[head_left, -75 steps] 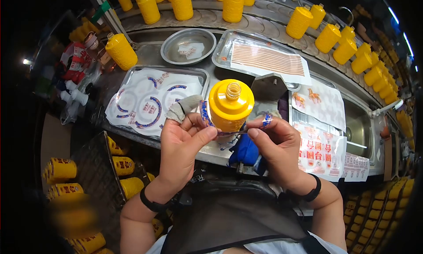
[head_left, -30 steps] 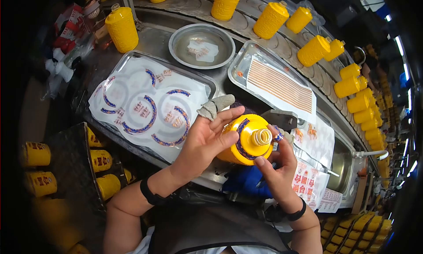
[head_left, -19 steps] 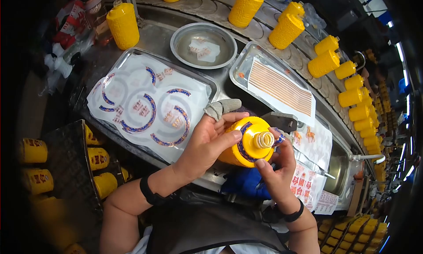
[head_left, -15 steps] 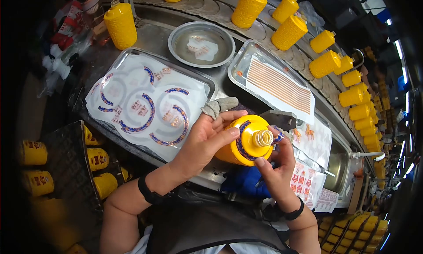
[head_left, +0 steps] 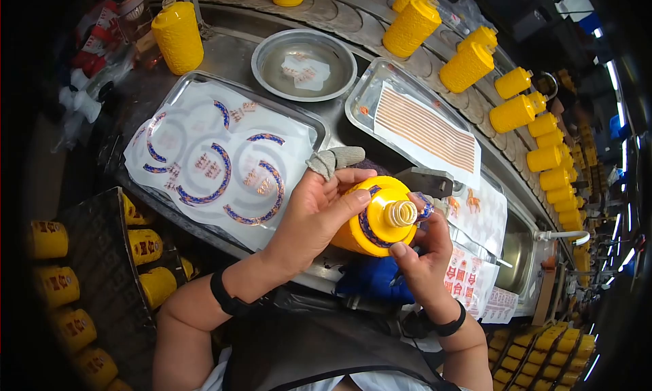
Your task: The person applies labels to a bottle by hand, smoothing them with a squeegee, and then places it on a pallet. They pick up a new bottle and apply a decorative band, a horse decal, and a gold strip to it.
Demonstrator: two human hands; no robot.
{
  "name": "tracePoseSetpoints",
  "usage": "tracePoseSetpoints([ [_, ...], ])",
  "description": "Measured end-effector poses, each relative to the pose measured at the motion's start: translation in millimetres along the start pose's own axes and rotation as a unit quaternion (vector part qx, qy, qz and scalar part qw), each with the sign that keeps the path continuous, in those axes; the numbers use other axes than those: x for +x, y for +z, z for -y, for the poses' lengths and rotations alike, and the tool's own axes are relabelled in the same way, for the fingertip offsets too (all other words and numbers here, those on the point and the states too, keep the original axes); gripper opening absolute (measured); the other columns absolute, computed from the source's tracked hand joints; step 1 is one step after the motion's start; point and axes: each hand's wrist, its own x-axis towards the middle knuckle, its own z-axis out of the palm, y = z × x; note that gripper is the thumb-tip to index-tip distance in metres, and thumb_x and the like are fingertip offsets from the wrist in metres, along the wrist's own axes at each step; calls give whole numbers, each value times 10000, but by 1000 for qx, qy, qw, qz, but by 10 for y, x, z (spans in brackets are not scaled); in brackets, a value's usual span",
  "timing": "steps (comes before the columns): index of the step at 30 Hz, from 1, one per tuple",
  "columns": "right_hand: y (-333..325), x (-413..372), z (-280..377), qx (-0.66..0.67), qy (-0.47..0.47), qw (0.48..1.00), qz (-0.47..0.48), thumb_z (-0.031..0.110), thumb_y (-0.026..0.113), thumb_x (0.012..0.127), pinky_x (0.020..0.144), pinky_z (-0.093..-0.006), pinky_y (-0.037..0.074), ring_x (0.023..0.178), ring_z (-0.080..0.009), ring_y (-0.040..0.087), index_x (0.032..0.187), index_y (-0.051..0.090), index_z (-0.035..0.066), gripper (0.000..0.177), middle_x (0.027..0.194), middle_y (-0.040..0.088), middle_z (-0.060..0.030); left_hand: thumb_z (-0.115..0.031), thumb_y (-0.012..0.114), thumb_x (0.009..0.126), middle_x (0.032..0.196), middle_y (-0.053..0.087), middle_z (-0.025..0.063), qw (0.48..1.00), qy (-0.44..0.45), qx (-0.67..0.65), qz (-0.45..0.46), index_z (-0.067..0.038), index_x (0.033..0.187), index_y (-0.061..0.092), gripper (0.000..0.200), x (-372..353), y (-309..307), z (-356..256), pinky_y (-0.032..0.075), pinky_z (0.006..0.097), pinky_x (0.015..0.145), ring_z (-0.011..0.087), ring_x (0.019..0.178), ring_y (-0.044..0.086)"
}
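Note:
A yellow bottle (head_left: 379, 218) is tilted with its clear threaded neck toward the camera. My left hand (head_left: 322, 204) is closed round its left side, thumb on the blue patterned band on the shoulder; a grey fabric cover is on one finger. My right hand (head_left: 426, 245) grips the bottle's right side, its thumb near the shoulder's lower edge. A loose end of blue patterned strip (head_left: 425, 208) shows by the right fingers. Left of the hands, a tray (head_left: 319, 127) bears white sheets with blue curved decals (head_left: 272, 191).
A round metal basin (head_left: 257, 65) holds water and paper scraps. Beside it, another tray (head_left: 354, 106) carries a striped sheet (head_left: 428, 129). Yellow bottles (head_left: 411, 28) stand along the curved conveyor (head_left: 353, 17). A sink (head_left: 519, 255) with a white tap is at right; crated bottles are lower left.
The bottles on the conveyor have shifted right and down. The trays and basin appear slightly further left in view. Both hands keep hold of the bottle in nearly the same pose.

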Motion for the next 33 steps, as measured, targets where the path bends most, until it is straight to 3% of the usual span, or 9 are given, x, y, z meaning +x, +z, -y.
tracePoseSetpoints([
  [4,11,18,30,22,11,1000,3,135,779,780,741,-243,565,1097,-179,601,1337,489,11,640,1326,492,-119,-46,551,959,1311,537,145,1000,5,8,5,-1,1369,362,454,0,-9,11,405,332,1071,185,1246,510],
  [7,-19,17,16,-5,1,1000,9,141,794,766,742,-239,564,1083,-171,607,1338,489,11,661,1326,486,-115,-54,602,930,1358,485,156,1000,-9,10,20,-3,1395,310,552,-7,-43,4,378,349,1099,205,1290,472],
  [10,-11,31,100,-7,-1,1000,19,141,809,753,751,-242,567,1079,-169,611,1342,484,8,686,1312,484,-114,-78,734,859,1362,451,151,993,59,23,104,34,1423,282,731,-47,-117,41,369,332,1100,201,1280,467],
  [13,37,25,80,-14,-1,1000,-1,129,813,747,758,-248,570,1086,-177,613,1346,477,6,698,1293,488,-116,-72,793,794,1380,425,153,987,99,89,93,32,1438,264,839,-42,-129,127,347,334,1111,208,1298,441],
  [19,37,36,91,-33,-8,999,3,132,813,753,778,-257,572,1109,-202,612,1351,465,1,704,1285,486,-120,26,776,762,1431,374,157,985,33,108,133,-5,1437,201,887,-30,-165,13,312,371,1148,238,1357,394],
  [22,50,29,106,-27,-6,1000,5,135,812,755,790,-262,571,1123,-209,606,1357,455,1,712,1285,485,-122,-4,743,810,1424,393,162,984,67,103,125,-2,1445,209,830,-22,-189,60,315,376,1147,239,1352,404],
  [25,46,25,102,-18,5,1000,8,145,812,758,798,-268,568,1128,-209,602,1357,450,2,715,1286,485,-124,-44,681,879,1413,421,172,994,-4,25,102,1,1450,223,733,-18,-143,-30,321,380,1145,240,1337,424],
  [28,33,22,99,-33,2,999,9,160,813,759,803,-272,566,1126,-209,600,1351,454,2,710,1281,486,-124,-62,620,927,1407,441,176,996,24,24,85,4,1449,244,647,-20,-115,-9,326,380,1141,237,1324,443],
  [33,56,28,113,-33,-4,999,4,166,812,763,824,-283,564,1128,-213,594,1355,444,-1,717,1272,479,-121,-44,630,928,1366,458,168,996,27,24,87,14,1458,229,667,11,-147,24,363,344,1113,216,1295,465],
])
